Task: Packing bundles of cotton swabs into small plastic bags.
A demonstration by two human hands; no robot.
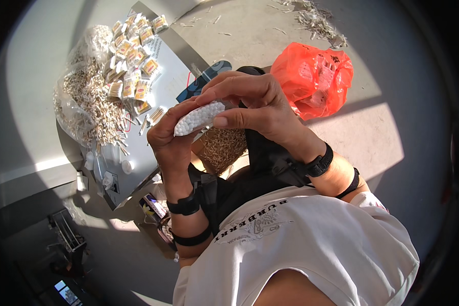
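Between my two hands is a packed bundle of cotton swabs (pixel 199 118), its white tips facing up toward me. My left hand (pixel 169 130) is wrapped round the bundle from the left and below. On its right side, my right hand (pixel 255 104) pinches the bundle's end, the thumb near the tips and the fingers arched over the top. Whether a clear wrapper surrounds the swabs is hard to tell. To the left, a large heap of loose swabs (pixel 103 97) spills from a clear plastic bag (pixel 69 99) beside many filled swab packets (pixel 135 48).
A grey table (pixel 171 69) carries the heap and packets. Small white round containers (pixel 127 166) sit near its front edge. Below my hands a box (pixel 222 148) holds loose sticks. A red plastic bag (pixel 313 79) stands on the floor at right, with scattered scraps (pixel 319 23) beyond.
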